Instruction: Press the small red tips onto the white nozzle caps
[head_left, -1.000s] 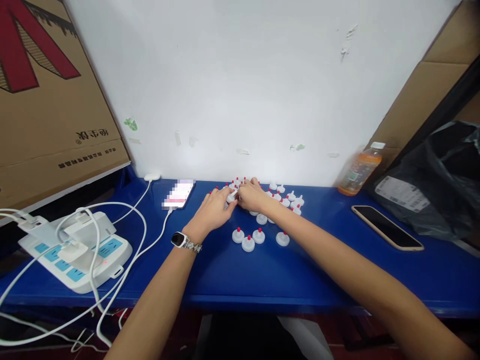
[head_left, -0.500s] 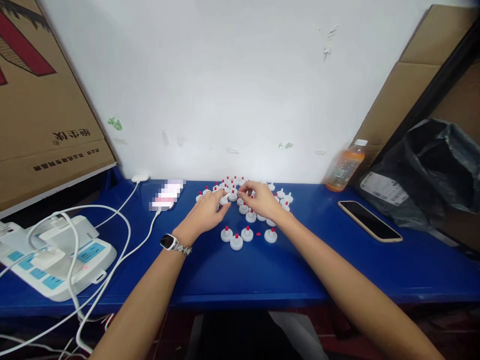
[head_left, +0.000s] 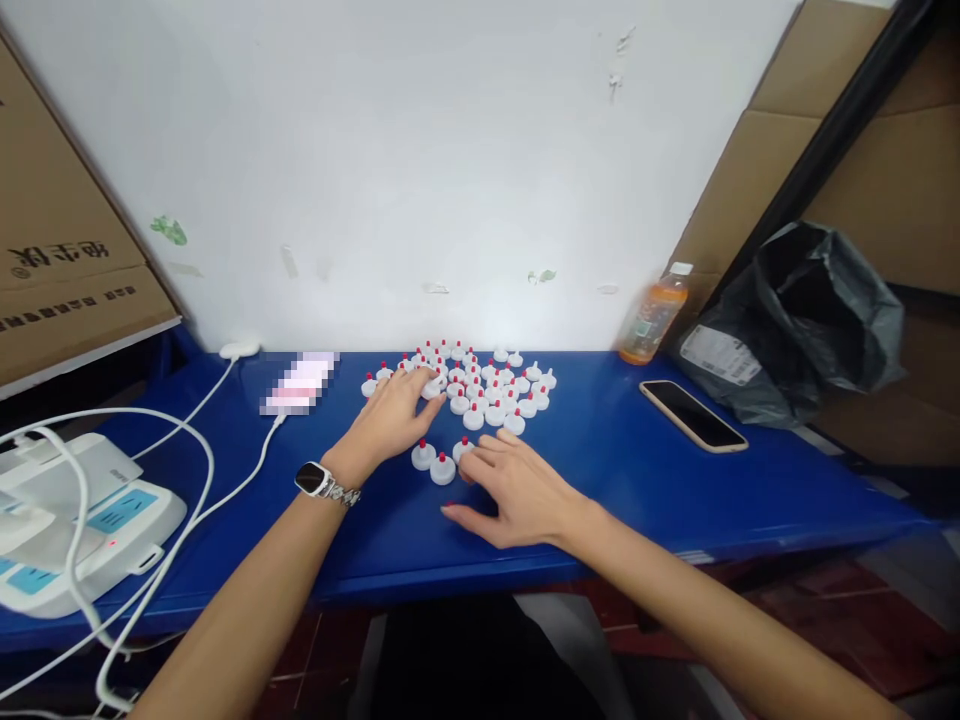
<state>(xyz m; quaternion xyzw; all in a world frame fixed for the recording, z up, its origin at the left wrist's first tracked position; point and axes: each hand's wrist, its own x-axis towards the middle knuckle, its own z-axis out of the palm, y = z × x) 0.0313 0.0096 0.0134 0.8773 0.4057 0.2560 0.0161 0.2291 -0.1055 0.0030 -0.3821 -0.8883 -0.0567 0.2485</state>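
Observation:
Many white round nozzle caps [head_left: 495, 411] with small red tips stand in a cluster on the blue table [head_left: 600, 480]. At the cluster's left side, my left hand [head_left: 390, 412], wearing a watch, has thumb and fingers around a white nozzle cap [head_left: 433, 389]. Nearer the front edge, my right hand [head_left: 517, 490] is palm down, thumb and fingers apart, partly covering a red-tipped cap [head_left: 463, 450]. A tiny red spot shows by my right thumb tip; what it is I cannot tell. Beside that hand stand two more red-tipped caps [head_left: 442, 469]. A few caps [head_left: 534, 371] at the back right lack red tips.
A power strip [head_left: 135, 530] with looping white cables takes up the left side. A charging phone [head_left: 300, 384] lies behind it. On the right are another phone [head_left: 694, 416], an orange drink bottle [head_left: 655, 315] and a black plastic bag [head_left: 795, 320]. A white wall stands behind.
My right hand has come from the cluster toward the front caps, its pinch opened. My left hand keeps its place at the cap. The view has shifted to the right.

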